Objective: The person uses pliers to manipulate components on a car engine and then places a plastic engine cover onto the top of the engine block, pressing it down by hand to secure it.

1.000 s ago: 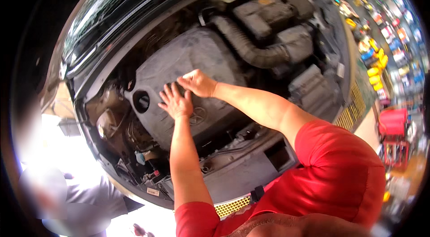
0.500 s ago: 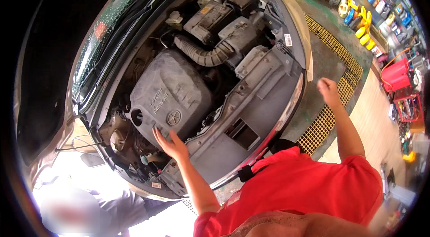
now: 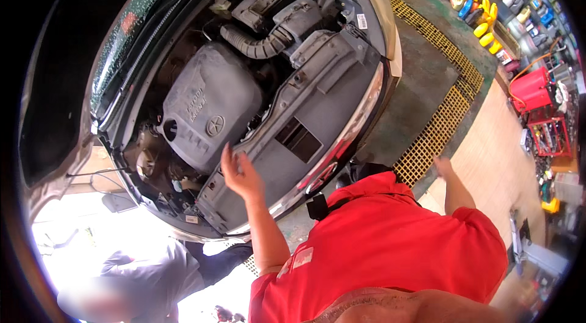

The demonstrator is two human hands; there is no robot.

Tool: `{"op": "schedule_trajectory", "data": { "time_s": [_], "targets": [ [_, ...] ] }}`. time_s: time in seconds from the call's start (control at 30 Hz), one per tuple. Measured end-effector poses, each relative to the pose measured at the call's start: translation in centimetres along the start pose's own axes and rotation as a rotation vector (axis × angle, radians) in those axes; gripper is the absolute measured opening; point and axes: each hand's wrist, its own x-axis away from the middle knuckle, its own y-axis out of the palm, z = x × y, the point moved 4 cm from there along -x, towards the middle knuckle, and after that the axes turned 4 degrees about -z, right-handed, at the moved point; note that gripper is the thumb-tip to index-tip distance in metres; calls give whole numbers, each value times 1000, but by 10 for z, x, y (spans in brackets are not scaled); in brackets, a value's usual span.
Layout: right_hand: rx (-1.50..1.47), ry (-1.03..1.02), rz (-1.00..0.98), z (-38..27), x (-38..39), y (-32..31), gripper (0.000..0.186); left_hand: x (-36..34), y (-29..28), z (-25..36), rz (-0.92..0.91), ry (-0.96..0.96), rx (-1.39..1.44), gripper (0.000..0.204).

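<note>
My left hand (image 3: 242,175) is raised over the front panel (image 3: 256,192) of a car's engine bay, its fingers apart and nothing in it. Just beyond it lies the grey plastic engine cover (image 3: 210,94), with a round emblem and an oil-filler hole. Out to the right, my right hand (image 3: 445,167) hangs over the floor, touching nothing I can see. Its fingers are smeared, so their pose does not show. A ribbed air-intake hose (image 3: 256,43) curves behind the cover towards the dark air-filter box (image 3: 299,16) and the battery (image 3: 264,5).
The raised bonnet (image 3: 55,79) stands at the left. Someone in a grey top (image 3: 152,271) is at the lower left. Yellow floor grating (image 3: 433,134) runs along the right, beside shelves of bottles (image 3: 488,18) and a red tool box (image 3: 530,90).
My left hand has drawn back from the engine cover to above the front panel. My right hand has dropped lower, nearer my body. The view has shifted, so the car sits further up and left.
</note>
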Motion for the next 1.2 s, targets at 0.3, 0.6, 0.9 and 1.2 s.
{"op": "schedule_trajectory", "data": {
  "time_s": [0.3, 0.6, 0.9, 1.2],
  "targets": [
    [-270, 590, -229, 115, 180, -33, 39, 149, 85, 21, -524, -146, 159, 28],
    [-358, 447, -297, 90, 134, -9, 35, 141, 108, 48, -621, 22, 18, 24],
    [-366, 299, -412, 118, 6, -59, 36, 201, 174, 68, -522, -180, -128, 30],
    [-425, 392, -424, 220, -103, -182, 33, 319, 264, 40, -1166, -326, -532, 57]
  ]
}}
